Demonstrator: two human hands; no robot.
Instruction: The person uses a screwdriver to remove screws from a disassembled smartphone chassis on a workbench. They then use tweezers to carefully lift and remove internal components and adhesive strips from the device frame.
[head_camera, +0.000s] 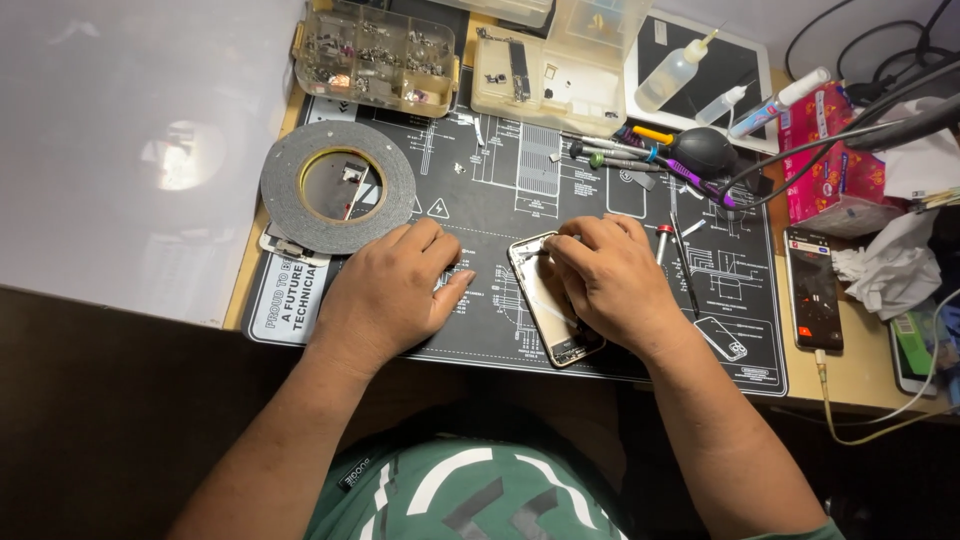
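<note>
An opened phone housing (548, 300) with a gold rim lies on the black printed work mat (520, 180). My right hand (612, 280) rests over its right side, fingers curled at its top edge; a small part seems pinched there, too small to tell. My left hand (390, 290) lies flat on the mat just left of the housing, fingers together, holding nothing. A large roll of black tape (338, 187) sits beyond my left hand.
Two clear parts boxes (375, 55) (545, 70) stand at the back. Screwdrivers and a black blower (700, 150) lie at the mat's back right, with squeeze bottles (675, 72). A pink tissue box (835, 160), a lit phone (813, 288), crumpled tissue and cables crowd the right.
</note>
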